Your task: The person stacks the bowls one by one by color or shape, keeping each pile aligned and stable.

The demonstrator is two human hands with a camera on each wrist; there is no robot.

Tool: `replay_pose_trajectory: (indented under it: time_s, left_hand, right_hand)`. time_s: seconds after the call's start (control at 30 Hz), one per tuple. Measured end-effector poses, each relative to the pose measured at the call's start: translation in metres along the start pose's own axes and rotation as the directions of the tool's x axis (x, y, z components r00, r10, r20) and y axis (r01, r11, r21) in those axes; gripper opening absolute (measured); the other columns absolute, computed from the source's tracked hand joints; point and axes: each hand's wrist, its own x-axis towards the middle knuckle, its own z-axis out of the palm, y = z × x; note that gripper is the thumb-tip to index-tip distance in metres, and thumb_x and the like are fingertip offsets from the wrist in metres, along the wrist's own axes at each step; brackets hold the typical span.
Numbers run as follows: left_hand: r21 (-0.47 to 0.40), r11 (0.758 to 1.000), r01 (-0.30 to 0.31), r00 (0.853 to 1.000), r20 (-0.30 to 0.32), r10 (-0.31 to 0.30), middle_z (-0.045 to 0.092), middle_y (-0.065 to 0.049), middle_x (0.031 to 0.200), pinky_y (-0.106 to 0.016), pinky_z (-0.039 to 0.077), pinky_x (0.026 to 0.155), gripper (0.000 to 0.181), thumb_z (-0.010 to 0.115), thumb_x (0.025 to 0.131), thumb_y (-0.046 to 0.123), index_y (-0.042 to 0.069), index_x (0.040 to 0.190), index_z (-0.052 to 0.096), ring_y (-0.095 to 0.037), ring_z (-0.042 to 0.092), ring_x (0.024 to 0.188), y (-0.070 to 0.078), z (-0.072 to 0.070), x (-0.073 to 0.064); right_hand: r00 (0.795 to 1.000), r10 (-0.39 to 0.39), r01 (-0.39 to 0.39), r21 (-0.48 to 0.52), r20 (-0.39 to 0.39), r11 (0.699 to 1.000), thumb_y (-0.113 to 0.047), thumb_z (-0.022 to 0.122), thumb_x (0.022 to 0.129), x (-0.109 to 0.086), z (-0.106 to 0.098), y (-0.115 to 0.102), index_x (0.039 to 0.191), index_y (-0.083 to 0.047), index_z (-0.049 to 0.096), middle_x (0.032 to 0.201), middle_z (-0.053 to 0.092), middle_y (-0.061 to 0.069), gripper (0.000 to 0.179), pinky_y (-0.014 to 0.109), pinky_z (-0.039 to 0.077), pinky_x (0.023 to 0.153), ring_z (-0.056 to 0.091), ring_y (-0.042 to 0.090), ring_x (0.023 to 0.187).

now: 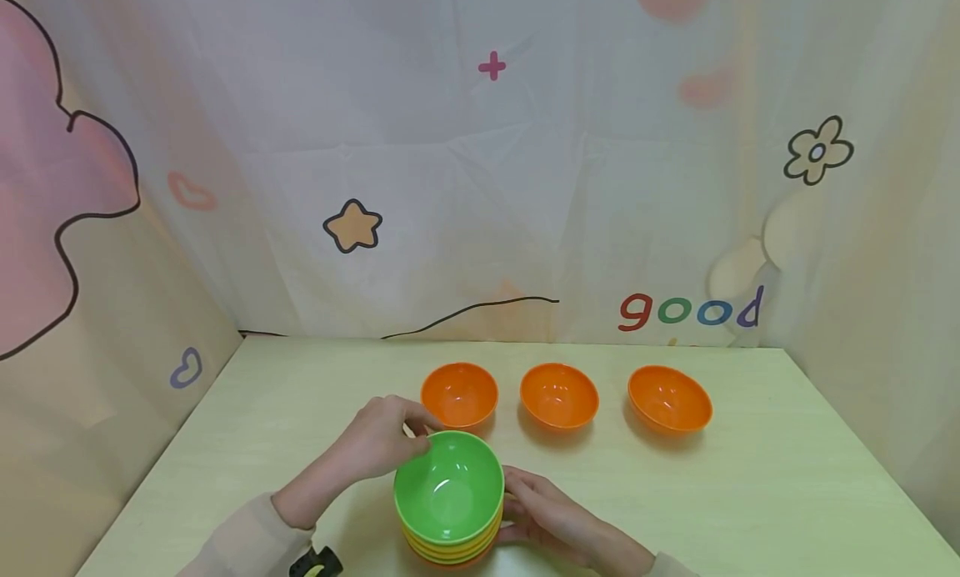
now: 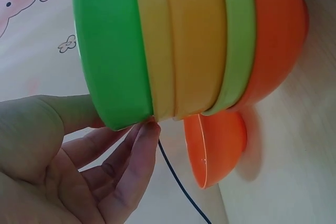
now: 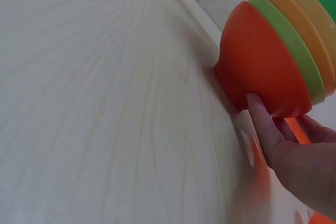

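Note:
A stack of nested bowls stands near the front middle of the table. Its top is a green bowl (image 1: 450, 489); under it come yellow-orange bowls (image 2: 197, 45), a light green bowl (image 2: 239, 40) and an orange bowl (image 3: 257, 59) at the bottom. My left hand (image 1: 386, 435) pinches the green bowl's rim at the far left, thumb inside and fingers outside. On the stack's right side rests my right hand (image 1: 551, 510), its thumb against the bottom orange bowl and its other fingers partly hidden behind it.
Behind the stack, three separate orange bowls (image 1: 459, 393), (image 1: 558, 396), (image 1: 669, 400) stand in a row on the pale wooden table (image 1: 787, 477). A printed cloth (image 1: 450, 160) hangs behind and at both sides.

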Motion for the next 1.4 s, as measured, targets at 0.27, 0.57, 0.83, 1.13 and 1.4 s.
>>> replay_pose_trajectory:
  time_s: [0.27,0.57,0.83,1.13,1.4]
  left_hand:
    - [-0.039,0.998,0.052,0.998,-0.025,-0.053,0.063,0.003,0.078,-0.024,0.046,0.052,0.013,0.062,0.082,0.008,0.01,0.09,0.072,-0.011,0.054,0.061,-0.002,-0.005,0.004]
    - [-0.065,0.99,0.125,0.989,-0.074,-0.13,0.068,-0.005,0.1,-0.032,0.054,0.066,0.024,0.066,0.082,0.019,0.01,0.104,0.069,-0.019,0.064,0.081,-0.015,-0.005,0.013]
    - [-0.075,0.982,0.175,0.979,-0.091,-0.181,0.06,-0.015,0.12,-0.039,0.055,0.071,0.047,0.069,0.08,0.025,0.007,0.123,0.058,-0.034,0.061,0.098,-0.031,-0.004,0.024]
    - [-0.088,0.98,0.18,0.979,-0.077,-0.187,0.057,-0.023,0.121,-0.043,0.054,0.076,0.058,0.069,0.078,0.026,0.002,0.128,0.051,-0.038,0.06,0.101,-0.045,-0.002,0.037]
    - [-0.134,0.962,0.237,0.967,-0.058,-0.247,0.052,-0.025,0.127,-0.042,0.054,0.073,0.067,0.071,0.078,0.029,0.003,0.133,0.045,-0.036,0.06,0.099,-0.057,0.004,0.051]
  right_hand:
    - [1.0,0.013,-0.013,-0.007,0.0,1.0,-0.041,0.039,0.097,0.0,0.0,-0.001,0.141,0.001,0.029,0.132,0.049,0.017,0.062,0.043,0.05,0.088,0.056,0.024,0.11]
    - [1.0,0.012,-0.012,-0.007,0.024,1.0,-0.042,0.04,0.097,0.0,-0.002,-0.001,0.142,0.002,0.028,0.134,0.047,0.017,0.064,0.042,0.049,0.089,0.056,0.023,0.111]
    - [1.0,0.016,-0.016,-0.001,0.005,1.0,-0.042,0.04,0.097,0.0,-0.001,-0.001,0.142,0.001,0.028,0.134,0.047,0.017,0.063,0.043,0.049,0.089,0.056,0.024,0.111]
    - [1.0,0.004,-0.004,-0.002,0.019,1.0,-0.042,0.038,0.098,-0.001,-0.001,-0.001,0.142,0.0,0.029,0.135,0.047,0.017,0.062,0.042,0.05,0.088,0.055,0.024,0.112]
    - [1.0,0.004,-0.004,0.002,0.031,1.0,-0.043,0.038,0.097,-0.001,-0.001,-0.002,0.142,0.0,0.029,0.134,0.048,0.016,0.063,0.042,0.05,0.089,0.055,0.023,0.111]
